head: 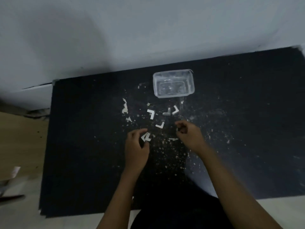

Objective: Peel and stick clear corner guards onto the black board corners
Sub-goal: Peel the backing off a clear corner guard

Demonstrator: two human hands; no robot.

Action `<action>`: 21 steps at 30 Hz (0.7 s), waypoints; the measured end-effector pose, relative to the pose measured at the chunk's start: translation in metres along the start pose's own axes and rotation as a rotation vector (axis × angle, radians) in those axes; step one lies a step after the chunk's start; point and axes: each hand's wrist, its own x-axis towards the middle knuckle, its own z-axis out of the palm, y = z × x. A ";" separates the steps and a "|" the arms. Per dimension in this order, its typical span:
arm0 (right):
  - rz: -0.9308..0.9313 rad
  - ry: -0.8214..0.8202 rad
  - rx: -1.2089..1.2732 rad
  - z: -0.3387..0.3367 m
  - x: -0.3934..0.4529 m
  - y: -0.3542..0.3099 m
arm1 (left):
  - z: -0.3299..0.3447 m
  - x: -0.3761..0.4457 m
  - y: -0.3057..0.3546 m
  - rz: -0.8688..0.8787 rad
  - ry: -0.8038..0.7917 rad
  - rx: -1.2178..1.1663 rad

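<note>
Dim light falls on a pale floor where a black board (82,146) lies flat, its top speckled with pale scraps. Left-hand fingers (142,131) curl round a white L-shaped guard (146,137), pinching it just above the board. The left hand (136,150) sits toward the near side of the board's middle. Right-hand fingers (179,125) are bent in toward the thumb; a tiny pale bit shows at the tips, but whether they pinch anything is too blurred to tell. The right hand (189,136) hovers beside the left, a small gap between them.

Between the two hands, slightly farther up the board, lies another L-piece (160,125). Beyond it, two more pieces lie on the board: one (151,113) left, and a pair (171,111) touching each other right. A thin strip (173,139) lies just under the right hand. Farther still, near the board's far edge, stands a clear tub (173,84), upright and open. A torn paper shred (125,106) lies left of the pieces. Clear guards cap the board's far-left corner (55,81) and far-right corner (299,47).
</note>
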 end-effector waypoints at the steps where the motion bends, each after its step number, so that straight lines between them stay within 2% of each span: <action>1: -0.002 0.003 -0.014 0.006 0.003 -0.007 | -0.007 0.004 -0.009 -0.014 -0.021 0.059; 6: 0.003 0.060 -0.108 0.034 0.013 -0.021 | -0.013 0.018 -0.032 -0.030 -0.209 0.316; 10: -0.008 0.121 -0.238 0.043 0.016 -0.025 | -0.001 0.015 -0.036 -0.012 -0.151 0.475; 12: -0.041 0.126 -0.283 0.044 0.023 -0.029 | 0.005 0.012 -0.037 -0.019 -0.105 0.479; 16: -0.170 0.236 -0.377 0.045 0.047 -0.042 | 0.010 0.009 -0.038 -0.021 -0.065 0.467; 18: -0.193 0.212 -0.446 0.049 0.060 -0.053 | 0.009 0.009 -0.039 -0.023 -0.081 0.448; 21: -0.221 0.080 -0.627 0.063 0.076 -0.068 | 0.008 0.011 -0.037 -0.037 -0.097 0.436</action>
